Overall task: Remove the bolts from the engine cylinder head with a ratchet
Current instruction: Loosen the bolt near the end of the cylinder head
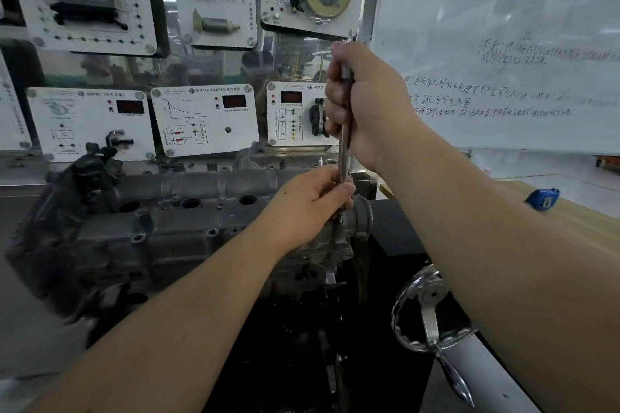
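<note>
Currently cranking: right hand (365, 104) fisted on ratchet (344, 144) handle for leverage, left hand (312, 208) pinching its base, steadying on cylinder head (188, 211) bolt.

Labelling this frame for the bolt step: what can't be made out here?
- Bolt and socket: head view, hidden under the left hand gripping the lower end of the long silver ratchet.
- Ratchet handle top: covered by the right hand.
- Left end of the grey metal cylinder head: motion-blurred.
- Handwriting on the whiteboard: too faint to read.
- Blue object on the wooden table: too small to identify.
</note>
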`<state>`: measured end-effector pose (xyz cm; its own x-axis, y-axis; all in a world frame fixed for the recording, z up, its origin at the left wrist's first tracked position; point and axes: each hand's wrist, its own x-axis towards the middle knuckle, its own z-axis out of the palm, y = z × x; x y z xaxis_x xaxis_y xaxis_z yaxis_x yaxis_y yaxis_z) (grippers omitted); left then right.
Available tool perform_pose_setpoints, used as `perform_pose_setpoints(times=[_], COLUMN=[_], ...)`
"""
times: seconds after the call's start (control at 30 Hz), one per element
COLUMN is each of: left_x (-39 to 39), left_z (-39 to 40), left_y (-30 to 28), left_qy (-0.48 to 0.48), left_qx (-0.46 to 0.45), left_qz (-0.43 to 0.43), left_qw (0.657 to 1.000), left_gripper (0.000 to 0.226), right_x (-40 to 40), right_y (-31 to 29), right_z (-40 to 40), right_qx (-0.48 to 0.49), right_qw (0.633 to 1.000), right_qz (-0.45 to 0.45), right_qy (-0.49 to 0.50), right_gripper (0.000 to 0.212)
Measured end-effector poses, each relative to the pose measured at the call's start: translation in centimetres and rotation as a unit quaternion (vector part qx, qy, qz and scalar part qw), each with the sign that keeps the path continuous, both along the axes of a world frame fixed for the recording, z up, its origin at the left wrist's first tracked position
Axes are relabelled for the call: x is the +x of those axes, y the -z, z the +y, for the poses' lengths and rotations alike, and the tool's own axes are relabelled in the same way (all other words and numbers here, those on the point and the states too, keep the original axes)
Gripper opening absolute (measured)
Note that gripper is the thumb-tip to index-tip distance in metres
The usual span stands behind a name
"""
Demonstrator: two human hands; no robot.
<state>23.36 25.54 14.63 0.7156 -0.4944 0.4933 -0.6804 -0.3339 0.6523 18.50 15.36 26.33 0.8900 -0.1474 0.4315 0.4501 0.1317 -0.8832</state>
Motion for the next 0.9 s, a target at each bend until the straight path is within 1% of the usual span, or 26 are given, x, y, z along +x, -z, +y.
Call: perform_pose_setpoints(times=[0.03,0.1,0.17,0.2,0.27,0.37,0.4,0.47,0.53,0.63,0.7,0.77,0.8,0.9], left_x=[0.1,0.2,0.2,0.2,0.0,-0.4,-0.4,-0.4,-0.4,-0.3,-0.3,-0.3,-0.2,-0.3], left_z=[-0.2,-0.5,-0.6,-0.5,-0.1,0.3,0.3,0.3,0.0,-0.6,-0.7,-0.6,-0.4,0.1], left_y=[0.1,0.3,0.4,0.4,0.3,0.0,-0.1,-0.3,-0.3,-0.1,0.0,0.1,0.1,0.2], left_qy=[-0.008,-0.034,-0.043,-0.037,-0.015,0.014,0.019,0.019,0.002,-0.030,-0.052,-0.054,-0.040,0.010], left_qx=[-0.012,-0.021,-0.021,-0.018,-0.007,0.025,0.028,0.024,0.008,-0.013,-0.004,0.005,0.007,0.000], left_qz=[-0.005,-0.025,-0.031,-0.027,-0.015,0.001,-0.001,-0.001,0.008,0.000,-0.021,-0.021,-0.012,0.009], left_qw=[1.000,0.999,0.998,0.999,1.000,1.000,0.999,1.000,1.000,0.999,0.998,0.998,0.999,1.000], left_gripper=[0.014,0.024,0.032,0.031,0.024,0.019,0.017,0.015,0.016,0.030,0.040,0.042,0.038,0.013], right_x=[0.0,-0.1,-0.1,-0.1,0.0,0.0,-0.1,-0.2,-0.5,-0.6,-0.7,-0.7,-0.7,-0.7], right_y=[0.1,0.3,0.5,0.5,0.2,0.0,0.0,0.2,0.3,0.4,0.7,0.9,1.0,0.9], right_z=[0.3,0.9,1.2,1.2,0.7,-0.5,-0.8,-0.7,-0.2,0.8,1.4,1.5,1.3,0.2], right_qx=[0.003,-0.014,-0.038,-0.038,-0.016,-0.008,-0.013,-0.015,-0.013,-0.040,-0.039,-0.025,-0.015,-0.007], right_qw=[0.999,0.994,0.990,0.990,0.995,0.999,0.997,0.998,1.000,0.993,0.990,0.991,0.993,0.999], right_qz=[-0.011,-0.038,-0.049,-0.044,-0.018,0.003,0.000,-0.002,0.000,-0.034,-0.056,-0.066,-0.067,-0.049], right_qy=[0.038,0.104,0.128,0.129,0.092,-0.048,-0.072,-0.068,-0.007,0.104,0.126,0.114,0.095,-0.001], right_gripper=[0.029,0.023,0.023,0.025,0.028,0.040,0.042,0.041,0.035,0.028,0.031,0.034,0.037,0.041])
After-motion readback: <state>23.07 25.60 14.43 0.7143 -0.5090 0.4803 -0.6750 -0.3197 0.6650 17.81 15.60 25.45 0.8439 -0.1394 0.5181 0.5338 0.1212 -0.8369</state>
